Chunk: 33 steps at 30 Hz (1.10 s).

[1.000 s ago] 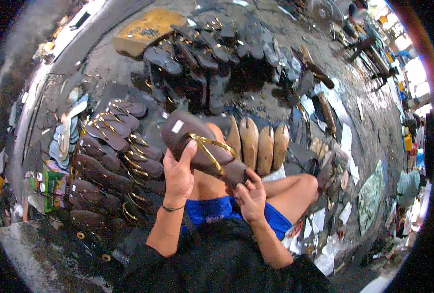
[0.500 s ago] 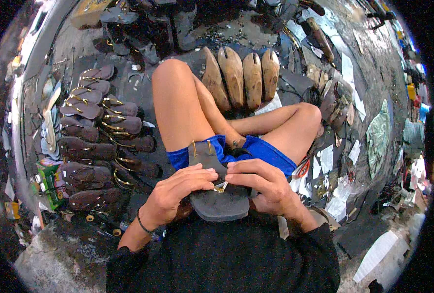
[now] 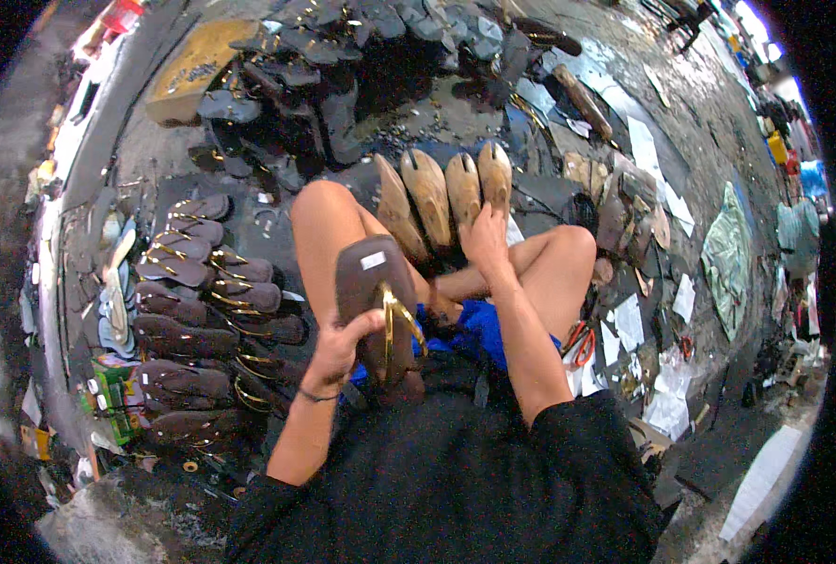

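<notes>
My left hand [image 3: 343, 346] grips a dark brown sandal [image 3: 373, 301] with a gold strap, held upright over my lap with its sole toward me. My right hand [image 3: 486, 237] reaches forward past my knees and rests on one of several tan wooden shoe lasts [image 3: 441, 188] lined up on the floor in front of me. Whether its fingers close around the last cannot be made out. I sit cross-legged in blue shorts and a black shirt.
Rows of finished brown sandals with gold straps [image 3: 197, 310] lie on the floor at my left. A heap of dark sandals and soles [image 3: 315, 66] fills the far floor. Paper scraps [image 3: 667, 301], red-handled scissors [image 3: 580, 343] and a green cloth [image 3: 728, 254] lie at my right.
Both hands held the sandal flat on my lap before. Now the left hand alone holds it upright, and the right hand has let go and reached forward to the wooden lasts.
</notes>
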Motion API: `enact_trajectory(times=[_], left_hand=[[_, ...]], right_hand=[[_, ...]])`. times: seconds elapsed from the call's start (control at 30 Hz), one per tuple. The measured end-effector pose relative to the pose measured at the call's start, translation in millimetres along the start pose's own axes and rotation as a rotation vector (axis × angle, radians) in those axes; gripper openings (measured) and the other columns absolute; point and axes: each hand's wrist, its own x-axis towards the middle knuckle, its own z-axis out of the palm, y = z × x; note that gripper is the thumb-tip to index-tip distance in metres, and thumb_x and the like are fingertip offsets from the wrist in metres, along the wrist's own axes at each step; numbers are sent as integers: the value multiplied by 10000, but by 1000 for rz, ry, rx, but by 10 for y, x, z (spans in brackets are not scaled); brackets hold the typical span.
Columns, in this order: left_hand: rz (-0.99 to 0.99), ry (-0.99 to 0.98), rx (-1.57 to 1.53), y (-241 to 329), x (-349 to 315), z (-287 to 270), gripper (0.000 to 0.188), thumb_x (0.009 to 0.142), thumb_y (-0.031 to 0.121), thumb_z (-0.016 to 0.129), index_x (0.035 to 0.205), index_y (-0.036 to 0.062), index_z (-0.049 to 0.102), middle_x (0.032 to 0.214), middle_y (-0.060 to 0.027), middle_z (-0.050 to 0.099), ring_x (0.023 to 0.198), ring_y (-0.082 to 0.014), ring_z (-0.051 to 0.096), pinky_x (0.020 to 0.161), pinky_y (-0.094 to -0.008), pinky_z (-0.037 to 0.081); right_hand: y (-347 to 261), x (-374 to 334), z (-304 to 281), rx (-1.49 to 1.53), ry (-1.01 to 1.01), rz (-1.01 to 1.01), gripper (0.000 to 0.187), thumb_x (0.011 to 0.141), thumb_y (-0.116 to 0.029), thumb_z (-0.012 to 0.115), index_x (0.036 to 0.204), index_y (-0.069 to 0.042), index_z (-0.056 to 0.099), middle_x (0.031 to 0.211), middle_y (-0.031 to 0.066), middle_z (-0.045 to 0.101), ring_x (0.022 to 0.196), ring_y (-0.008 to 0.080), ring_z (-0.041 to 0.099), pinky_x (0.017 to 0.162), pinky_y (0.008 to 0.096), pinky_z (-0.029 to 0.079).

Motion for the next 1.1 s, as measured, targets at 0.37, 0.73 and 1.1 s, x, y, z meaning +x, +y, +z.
enact_trajectory(times=[0.37,0.73,1.1], left_hand=[[-90,-238,-297,-492,369,-2,586,915,350,723,1325,-15,517,1064,-117,675,897,-209,686,793,-347,580],[-55,-6,-428,-671,390,244,865,967,717,324,1466,13,393,1386,-149,541,1255,-272,540,1075,-396,438],[-32,-81,-505,-652,465,294,856,960,692,391,1510,37,342,1490,-165,444,1320,-340,467,1143,-452,360]], right_hand=[[-93,-903,-1571,1552,-526,425,617,919,-427,580,1292,64,541,1104,207,663,850,311,699,696,425,602],[-1022,-1643,-2103,486,-289,-214,571,848,-188,722,1325,47,516,1248,220,585,1058,364,655,893,401,546],[-1267,-1510,-1609,472,-18,-300,589,832,-140,739,1340,52,513,1224,239,597,1021,404,664,826,415,573]])
